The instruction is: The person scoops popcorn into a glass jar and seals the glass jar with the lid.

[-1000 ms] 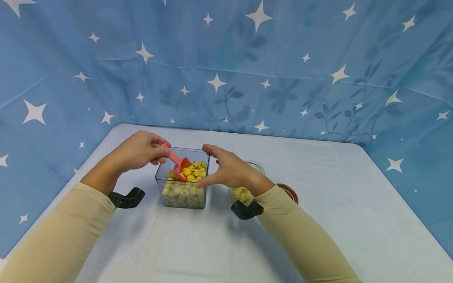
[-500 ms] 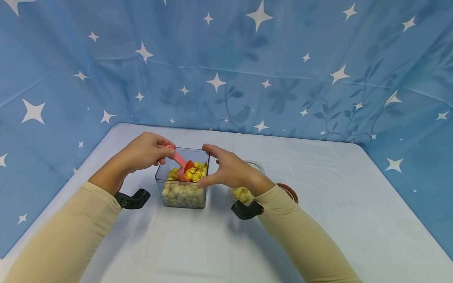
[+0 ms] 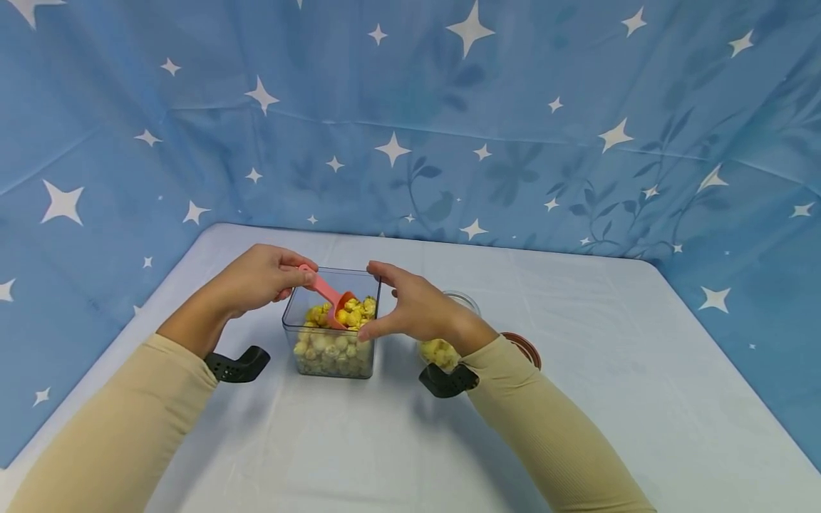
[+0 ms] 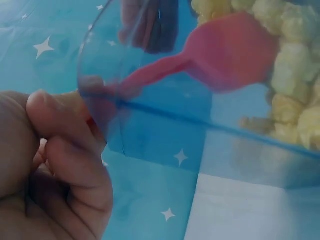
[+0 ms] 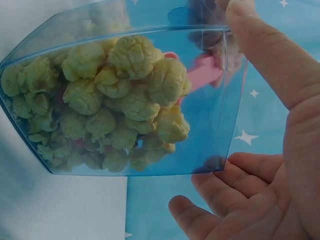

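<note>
My left hand point(image 3: 264, 278) pinches the handle of a pink scoop point(image 3: 326, 289) between thumb and fingers. The scoop slants down into a clear square container point(image 3: 330, 333), its bowl down among yellow popcorn point(image 3: 317, 315). Popcorn fills roughly the lower half of the container, which stands on the table. My right hand point(image 3: 417, 306) grips the container's right side at the rim, thumb on the near corner and fingers at the far corner. Through the clear wall in the left wrist view, the scoop's red-pink bowl point(image 4: 235, 52) shows against popcorn pieces point(image 4: 292, 70).
Behind my right wrist, a clear round jar point(image 3: 463, 300) and some popcorn point(image 3: 439, 353) are partly hidden by the arm. A brown ring-like lid point(image 3: 522, 349) lies to the right, half covered by the sleeve. A starry blue curtain point(image 3: 410, 178) backs the white-covered table point(image 3: 616, 370).
My left hand has moved a little right with the scoop, bringing its bowl farther across the container, then dipped slightly. The right hand and container have stayed in place.
</note>
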Available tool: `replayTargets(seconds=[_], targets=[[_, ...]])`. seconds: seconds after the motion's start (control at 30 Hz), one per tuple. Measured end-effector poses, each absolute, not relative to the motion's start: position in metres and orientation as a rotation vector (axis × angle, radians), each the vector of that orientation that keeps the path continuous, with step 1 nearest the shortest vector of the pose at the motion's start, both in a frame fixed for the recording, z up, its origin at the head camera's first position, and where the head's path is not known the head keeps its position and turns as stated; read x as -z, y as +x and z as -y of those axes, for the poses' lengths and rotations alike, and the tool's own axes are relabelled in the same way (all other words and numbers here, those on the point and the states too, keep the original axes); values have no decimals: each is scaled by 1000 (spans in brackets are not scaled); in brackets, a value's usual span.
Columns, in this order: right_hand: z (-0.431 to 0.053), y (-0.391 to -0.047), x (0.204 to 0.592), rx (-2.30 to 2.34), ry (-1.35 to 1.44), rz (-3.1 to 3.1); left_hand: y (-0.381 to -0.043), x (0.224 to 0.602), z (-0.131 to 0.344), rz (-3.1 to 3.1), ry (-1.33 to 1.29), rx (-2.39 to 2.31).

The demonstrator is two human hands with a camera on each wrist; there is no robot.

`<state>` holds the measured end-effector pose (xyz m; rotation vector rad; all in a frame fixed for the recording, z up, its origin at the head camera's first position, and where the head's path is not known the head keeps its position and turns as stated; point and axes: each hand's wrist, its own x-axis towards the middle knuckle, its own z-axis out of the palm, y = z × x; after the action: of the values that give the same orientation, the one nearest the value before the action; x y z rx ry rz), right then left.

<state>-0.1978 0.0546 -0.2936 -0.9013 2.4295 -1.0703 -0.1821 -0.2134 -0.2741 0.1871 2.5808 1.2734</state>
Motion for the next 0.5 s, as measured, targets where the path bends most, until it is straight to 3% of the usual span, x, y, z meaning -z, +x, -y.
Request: replayTargets(seconds=[0.5], targets=[[-56,-199,295,1073,-887,-2428,-181,277,225,-2485,171,-1443]])
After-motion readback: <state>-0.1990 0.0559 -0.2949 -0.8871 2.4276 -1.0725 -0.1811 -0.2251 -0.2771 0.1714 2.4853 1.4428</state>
